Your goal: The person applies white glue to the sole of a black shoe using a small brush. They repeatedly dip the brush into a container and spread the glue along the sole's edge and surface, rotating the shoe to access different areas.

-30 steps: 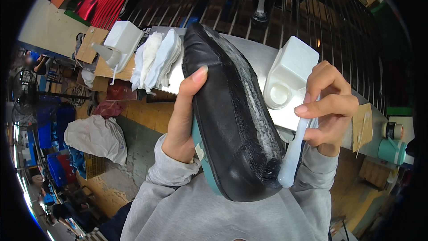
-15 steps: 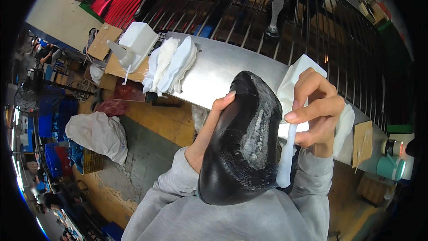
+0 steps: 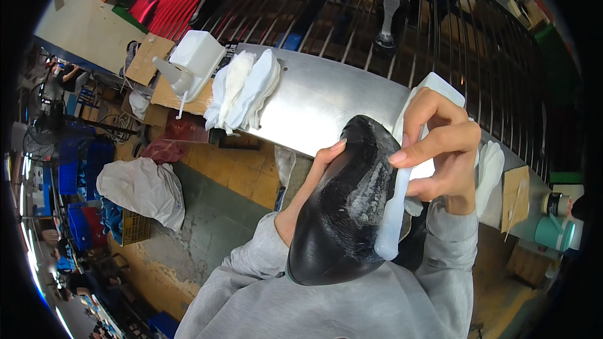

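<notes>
A brushed metal worktop (image 3: 326, 97) runs before dark railings (image 3: 440, 19), with a stack of white cloths (image 3: 242, 88) and a white plastic container (image 3: 196, 56) on it. Above it, the left hand (image 3: 308, 191) grips a glossy black shoe (image 3: 342, 213) from beneath; the right hand (image 3: 443, 144) pinches a white brush (image 3: 392, 213) against its smeared, whitish patch

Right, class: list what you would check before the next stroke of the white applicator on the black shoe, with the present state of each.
1. Left hand supports the black shoe from its left side: ok.
2. Right hand has a firm grip on the white applicator: ok.
3. Applicator tip touches the shoe: cannot tell.
4. Whitish coating covers the whole shoe surface: not ok, only a patch shows.
5. White container on the metal table within reach: ok, just behind the right hand.
</notes>
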Demonstrator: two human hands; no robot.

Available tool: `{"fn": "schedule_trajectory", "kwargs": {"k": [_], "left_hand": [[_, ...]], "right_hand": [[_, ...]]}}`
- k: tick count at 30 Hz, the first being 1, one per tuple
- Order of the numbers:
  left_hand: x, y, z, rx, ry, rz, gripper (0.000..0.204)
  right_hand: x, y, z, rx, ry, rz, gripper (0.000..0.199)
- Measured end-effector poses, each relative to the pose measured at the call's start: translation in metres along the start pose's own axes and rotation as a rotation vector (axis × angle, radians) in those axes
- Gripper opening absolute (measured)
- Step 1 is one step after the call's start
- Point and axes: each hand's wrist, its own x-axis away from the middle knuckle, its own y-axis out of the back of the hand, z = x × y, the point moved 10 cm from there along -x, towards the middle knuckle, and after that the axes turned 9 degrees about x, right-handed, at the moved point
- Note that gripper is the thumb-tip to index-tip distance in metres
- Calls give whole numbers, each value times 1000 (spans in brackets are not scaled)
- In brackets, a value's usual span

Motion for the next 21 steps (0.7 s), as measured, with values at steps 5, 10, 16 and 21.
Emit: {"fn": "schedule_trajectory", "kwargs": {"k": [5,10,16,21], "left_hand": [[-1,-9,16,70,188,115,47],[-1,-12,34,274,298,117,47],[-3,-6,59,576,367,43,52],[4,-32,56,576,415,148,61]], "right_hand": [[-1,-5,-5,-55,4,16,38],[2,-5,-9,-44,-10,15,40],[1,-2,-6,-51,31,29,35],[2,5,-4,3,38,28,35]]}}
